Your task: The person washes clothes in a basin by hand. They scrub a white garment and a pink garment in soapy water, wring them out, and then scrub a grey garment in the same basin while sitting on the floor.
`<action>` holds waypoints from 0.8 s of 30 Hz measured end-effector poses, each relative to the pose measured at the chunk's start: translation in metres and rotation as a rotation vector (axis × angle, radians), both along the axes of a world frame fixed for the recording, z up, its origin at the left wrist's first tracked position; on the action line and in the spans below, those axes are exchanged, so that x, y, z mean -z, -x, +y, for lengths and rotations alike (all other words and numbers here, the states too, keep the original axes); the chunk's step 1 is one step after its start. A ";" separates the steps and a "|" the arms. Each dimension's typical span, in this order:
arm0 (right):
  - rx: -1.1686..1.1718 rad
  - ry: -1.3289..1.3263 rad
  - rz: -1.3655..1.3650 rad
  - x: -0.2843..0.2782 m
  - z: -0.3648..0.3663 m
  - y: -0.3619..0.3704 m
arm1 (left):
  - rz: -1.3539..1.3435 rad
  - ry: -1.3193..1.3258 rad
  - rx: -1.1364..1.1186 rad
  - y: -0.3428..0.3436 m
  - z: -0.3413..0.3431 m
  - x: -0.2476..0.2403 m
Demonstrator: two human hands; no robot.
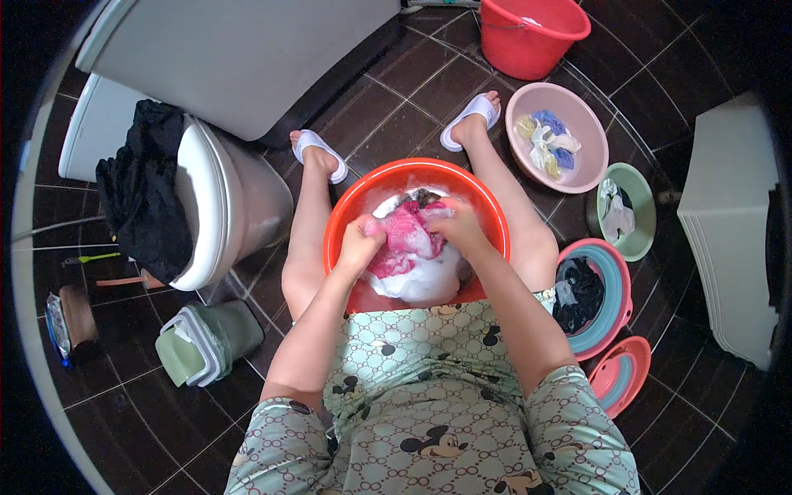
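Observation:
A red-orange basin [334, 216] stands between my legs, with thick white suds [421, 282] in it. Over the suds I hold a wet pink cloth [402, 235], streaked with foam. My left hand [363, 241] is closed on the cloth's left side. On its right side, my right hand [454, 223] grips it, with foam on the fingers. Something dark and patterned [422, 196] shows among the suds at the basin's far side. The cloth's lower part meets the foam, and what lies beneath is hidden.
Right of me are a red bucket [528, 45], a pink basin [518, 124] and a green basin [647, 216] with laundry, and a pink-and-blue basin [615, 293] with dark clothes. To the left, black clothing [144, 198] drapes over a toilet [239, 206] near a bin [223, 330].

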State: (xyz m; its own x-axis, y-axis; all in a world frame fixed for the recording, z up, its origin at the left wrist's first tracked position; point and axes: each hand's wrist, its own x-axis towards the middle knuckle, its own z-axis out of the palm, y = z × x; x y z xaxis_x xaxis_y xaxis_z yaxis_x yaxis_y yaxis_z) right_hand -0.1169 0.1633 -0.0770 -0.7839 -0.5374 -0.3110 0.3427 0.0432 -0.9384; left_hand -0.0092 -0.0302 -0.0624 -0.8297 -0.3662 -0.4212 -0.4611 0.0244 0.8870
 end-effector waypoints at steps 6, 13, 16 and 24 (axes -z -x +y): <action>-0.135 -0.147 0.246 -0.057 -0.019 -0.048 | 0.087 -0.065 -0.108 -0.006 0.012 -0.008; -0.157 0.111 0.228 -0.079 -0.032 -0.084 | -0.020 -0.551 0.160 -0.027 0.027 -0.004; -0.148 0.309 0.237 -0.103 -0.033 -0.093 | 0.280 -0.486 0.249 -0.030 0.025 -0.028; -0.161 0.414 0.324 -0.129 -0.003 -0.064 | -0.299 -0.581 0.059 0.011 0.015 -0.085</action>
State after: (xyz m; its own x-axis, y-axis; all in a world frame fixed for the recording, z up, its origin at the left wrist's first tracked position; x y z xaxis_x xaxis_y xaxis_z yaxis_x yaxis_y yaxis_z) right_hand -0.0528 0.1605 0.0525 -0.7024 -0.6843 0.1957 0.0529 -0.3243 -0.9445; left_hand -0.0205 -0.0151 0.0226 -0.6577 0.0330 -0.7525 -0.7024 -0.3878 0.5969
